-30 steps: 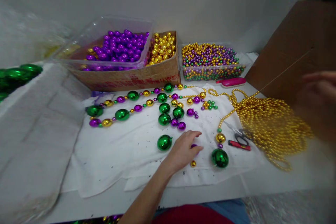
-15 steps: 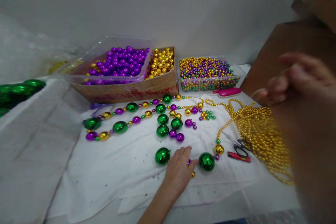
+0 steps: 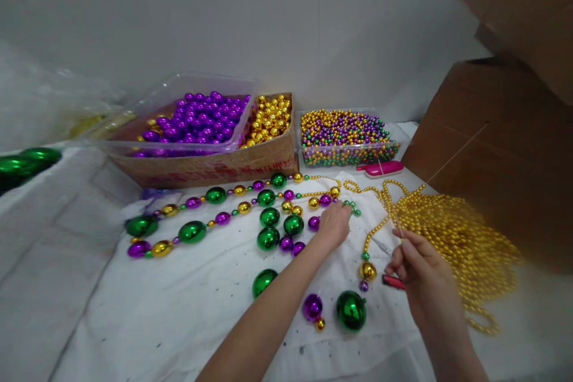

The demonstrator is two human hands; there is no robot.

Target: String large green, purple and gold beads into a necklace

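Observation:
My left hand (image 3: 333,224) reaches forward over the white cloth (image 3: 188,286), fingers curled down onto small beads (image 3: 353,209) near the end of a strand of green, purple and gold balls (image 3: 215,218). My right hand (image 3: 418,268) is pinched on a thin needle with thread (image 3: 394,218) that runs up and to the right. It hovers beside the heap of gold bead chains (image 3: 452,233). A large green ball (image 3: 351,310), a purple ball (image 3: 312,306) and a gold ball (image 3: 367,270) lie near my forearms.
At the back stand a clear tub of purple balls (image 3: 192,119), a cardboard box of gold balls (image 3: 268,119) and a clear tray of small mixed beads (image 3: 344,131). A pink tool (image 3: 380,168) lies in front of the tray. Brown cardboard (image 3: 501,149) rises at right. Green balls (image 3: 22,164) sit far left.
My left hand moved from the loose purple bead near the front up to the small beads at the strand's end. My right hand came down from beside the camera to the cloth, pinching the needle.

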